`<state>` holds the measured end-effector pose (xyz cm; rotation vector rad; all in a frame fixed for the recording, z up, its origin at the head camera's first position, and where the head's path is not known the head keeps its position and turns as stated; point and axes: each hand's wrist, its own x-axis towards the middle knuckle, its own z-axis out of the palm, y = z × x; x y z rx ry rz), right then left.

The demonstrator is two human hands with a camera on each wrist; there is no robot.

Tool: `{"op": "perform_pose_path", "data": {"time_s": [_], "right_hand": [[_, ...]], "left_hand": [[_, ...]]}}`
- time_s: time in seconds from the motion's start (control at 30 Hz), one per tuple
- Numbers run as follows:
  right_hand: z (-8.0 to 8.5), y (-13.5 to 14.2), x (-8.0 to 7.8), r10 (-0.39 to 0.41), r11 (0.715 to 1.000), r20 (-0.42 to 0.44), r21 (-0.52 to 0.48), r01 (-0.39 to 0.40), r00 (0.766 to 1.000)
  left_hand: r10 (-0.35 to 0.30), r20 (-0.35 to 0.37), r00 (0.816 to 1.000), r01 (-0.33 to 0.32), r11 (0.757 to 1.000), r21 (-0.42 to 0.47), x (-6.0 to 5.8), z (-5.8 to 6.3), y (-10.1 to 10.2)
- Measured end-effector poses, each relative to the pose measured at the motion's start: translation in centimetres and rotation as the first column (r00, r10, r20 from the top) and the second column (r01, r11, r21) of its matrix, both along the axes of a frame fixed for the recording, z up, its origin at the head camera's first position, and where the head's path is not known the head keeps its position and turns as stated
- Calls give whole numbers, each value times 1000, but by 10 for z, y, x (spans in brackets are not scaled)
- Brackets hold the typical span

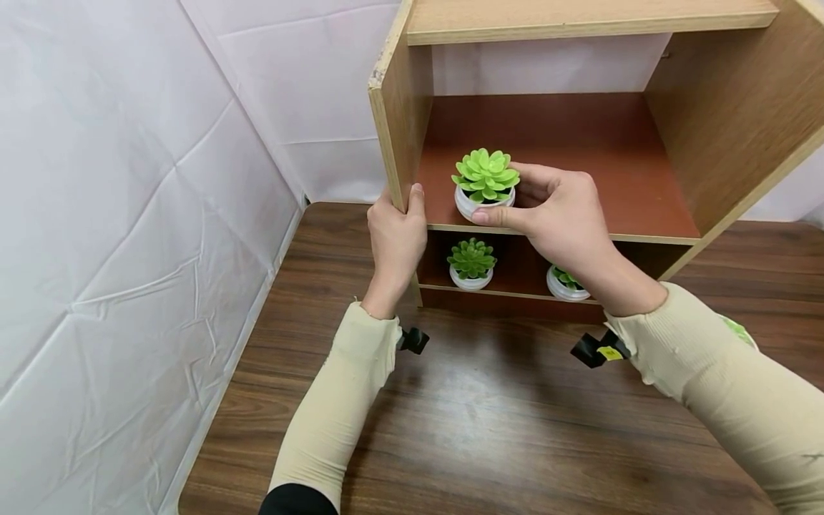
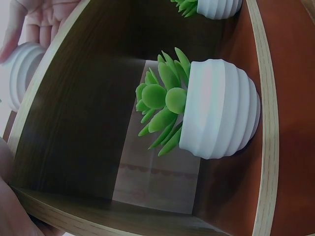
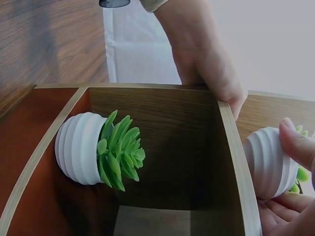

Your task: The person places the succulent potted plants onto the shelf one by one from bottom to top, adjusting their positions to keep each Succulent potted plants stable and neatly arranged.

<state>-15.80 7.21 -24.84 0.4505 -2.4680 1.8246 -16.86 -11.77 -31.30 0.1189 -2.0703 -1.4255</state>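
My right hand (image 1: 566, 214) pinches the white ribbed pot of a light green artificial succulent (image 1: 484, 175), thumb in front and fingers behind. The pot is at the front left of the middle shelf (image 1: 547, 136); whether it rests fully on the board I cannot tell. My left hand (image 1: 397, 232) grips the front edge of the wooden shelf unit's left side panel (image 1: 393, 121), close to that board. One level down, a darker green succulent (image 1: 472, 261) in a white pot stands at the left, also large in the left wrist view. Another potted succulent (image 1: 566, 282) stands to its right, partly hidden by my right arm.
The shelf unit stands on a dark wood-grain table (image 1: 483, 415). Its top board (image 1: 592, 18) spans above the middle shelf. White sheeting (image 1: 129, 214) hangs at the left and behind. Part of a green and white thing (image 1: 738, 331) shows behind my right sleeve.
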Motion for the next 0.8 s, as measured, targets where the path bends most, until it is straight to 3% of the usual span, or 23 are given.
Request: {"op": "perform_pose_path", "data": {"time_s": [0.8], "right_hand": [[6,-7,-7,15,998,77,64,-20,997]], "left_hand": [[6,-12,1000,-6,1000,9,0,-1,-3]]}}
